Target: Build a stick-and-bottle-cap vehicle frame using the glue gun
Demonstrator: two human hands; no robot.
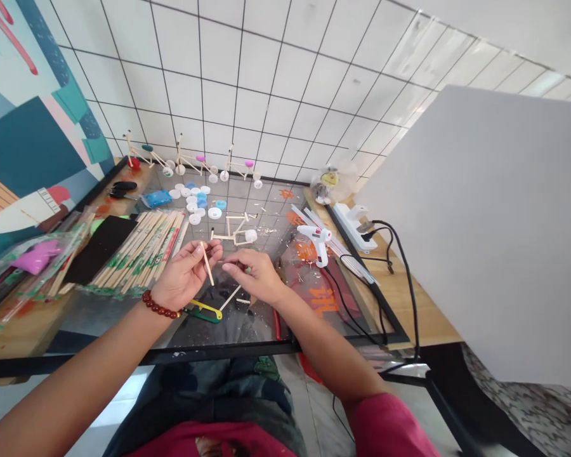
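Observation:
Between the thumb and fingers of my left hand (pixel 183 270) is a short wooden stick (pixel 208 268), tilted with its lower end toward me. My right hand (pixel 257 274) is close beside it, thumb and forefinger pinched together; what sits between them is too small to make out. Just beyond the hands lies a small wooden stick frame (pixel 235 236) with a white cap at its right end. A yellow-and-green tool (pixel 207 311) lies below my left hand, near a loose stick (pixel 231 297). Under my right forearm shows a red handle (pixel 276 325).
Several stick bicycles (pixel 190 160) with cap wheels stand along the tiled wall. Bottle caps (pixel 197 202), a blue packet (pixel 157 198) and bagged chopsticks (pixel 137 251) lie left. A white glue gun (pixel 318 240), glue sticks (pixel 347 254) and a power strip (pixel 354 225) with black cables are right.

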